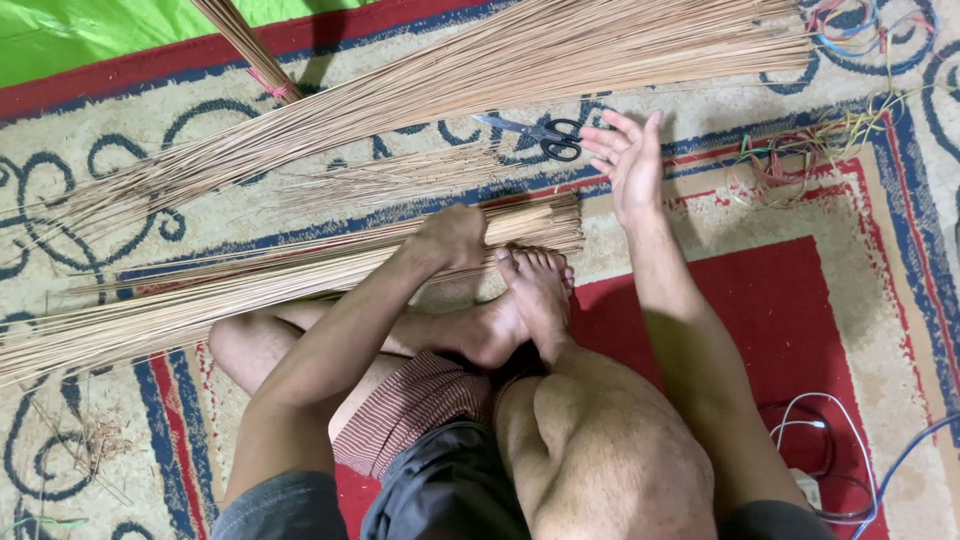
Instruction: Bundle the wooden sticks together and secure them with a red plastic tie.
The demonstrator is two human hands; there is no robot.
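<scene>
I sit on a patterned carpet with a thick bundle of thin tan sticks [300, 270] lying across my legs. My left hand [452, 236] is closed around this bundle near its cut end. My right hand [630, 160] is raised flat, fingers spread, holding nothing, just right of the bundle's end [560, 222]. Black-handled scissors [535, 131] lie on the carpet just left of my right hand's fingertips. My bare foot [535, 290] rests under the bundle's end.
A larger fan of loose sticks [480, 70] stretches across the top. Another tied bundle [245, 45] stands at upper left. Tangled coloured strings [800, 155] lie at the right, white and blue cables [830, 450] at lower right, a green sheet [80, 30] at top left.
</scene>
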